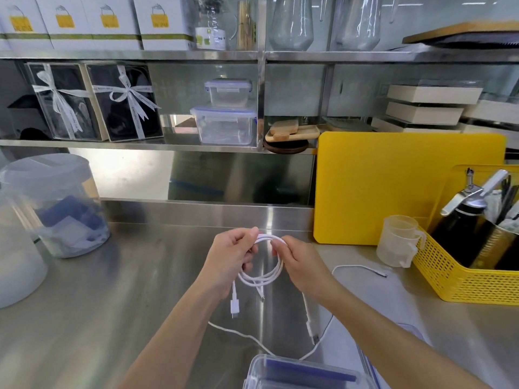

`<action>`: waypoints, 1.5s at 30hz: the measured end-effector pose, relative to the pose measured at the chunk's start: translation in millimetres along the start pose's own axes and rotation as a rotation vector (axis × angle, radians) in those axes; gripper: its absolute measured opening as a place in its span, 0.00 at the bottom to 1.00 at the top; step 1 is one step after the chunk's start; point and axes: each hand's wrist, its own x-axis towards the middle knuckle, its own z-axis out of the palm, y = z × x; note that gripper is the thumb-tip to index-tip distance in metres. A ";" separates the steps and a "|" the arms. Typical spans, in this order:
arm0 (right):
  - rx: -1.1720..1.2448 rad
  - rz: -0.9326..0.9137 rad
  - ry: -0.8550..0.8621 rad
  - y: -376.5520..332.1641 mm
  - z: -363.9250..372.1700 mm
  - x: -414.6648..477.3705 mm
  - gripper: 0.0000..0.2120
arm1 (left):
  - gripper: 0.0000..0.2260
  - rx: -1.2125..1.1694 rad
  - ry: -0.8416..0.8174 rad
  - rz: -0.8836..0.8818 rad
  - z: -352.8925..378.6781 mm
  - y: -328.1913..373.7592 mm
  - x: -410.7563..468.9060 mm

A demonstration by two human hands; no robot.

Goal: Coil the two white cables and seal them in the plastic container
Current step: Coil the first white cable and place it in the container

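A white cable (264,277) hangs in a loose coil of a few loops above the steel counter, with both plug ends dangling below it. My left hand (230,256) pinches the top of the coil, and my right hand (300,258) grips the same coil just to the right. A second white cable (362,267) lies uncoiled on the counter, running from the right side round under my right forearm toward the front. The clear plastic container (297,373) with blue trim stands at the front edge. Its lid (407,349) shows partly behind my right forearm.
A yellow cutting board (393,189) leans at the back right. A yellow basket (460,279) with bottles and a clear measuring cup (398,242) stand at the right. A lidded clear tub (59,209) stands at the left. Shelves with boxes and containers run above the steel counter (126,290).
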 end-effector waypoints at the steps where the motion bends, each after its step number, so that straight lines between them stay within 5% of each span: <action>1: -0.020 0.005 0.018 1.3 -0.5 -0.5 0.14 | 0.11 0.010 -0.016 0.023 0.6 -0.5 -1.2; 7: -0.057 0.021 -0.039 -1.9 -5.6 -2.5 0.12 | 0.10 0.091 0.094 0.125 5.1 -6.0 0.0; 12: 0.004 0.125 -0.295 0.4 -30.4 -5.6 0.11 | 0.10 0.159 0.229 0.181 -9.2 -12.5 9.2; 16: 0.456 0.151 -0.464 -7.6 -47.3 -8.0 0.04 | 0.11 0.261 0.230 0.253 -6.9 -11.8 11.5; 21: 0.903 0.109 -0.236 -26.0 -51.5 -0.3 0.06 | 0.14 0.266 0.163 0.279 -1.7 -7.3 15.6; 31: -0.085 -0.247 0.169 -25.7 -7.5 -2.1 0.04 | 0.12 -0.136 0.164 0.043 9.2 -2.4 8.9; 34: 0.186 -0.070 0.208 -20.6 -4.0 -4.7 0.13 | 0.12 -0.280 0.136 -0.018 10.9 2.6 4.7; 36: 0.416 0.065 0.086 -18.0 -4.1 -5.1 0.21 | 0.13 -0.301 0.110 -0.039 13.7 3.7 2.4; 39: 0.661 0.092 -0.121 -13.5 -7.5 -4.3 0.19 | 0.13 -0.315 0.083 -0.062 16.8 3.6 2.0; 43: 0.506 0.054 -0.092 -11.4 -6.5 -5.7 0.02 | 0.14 -0.309 0.080 -0.073 16.0 5.5 1.6; 45: 0.395 -0.004 -0.094 -9.4 -5.4 -5.1 0.07 | 0.14 -0.271 0.095 -0.062 12.2 7.6 2.2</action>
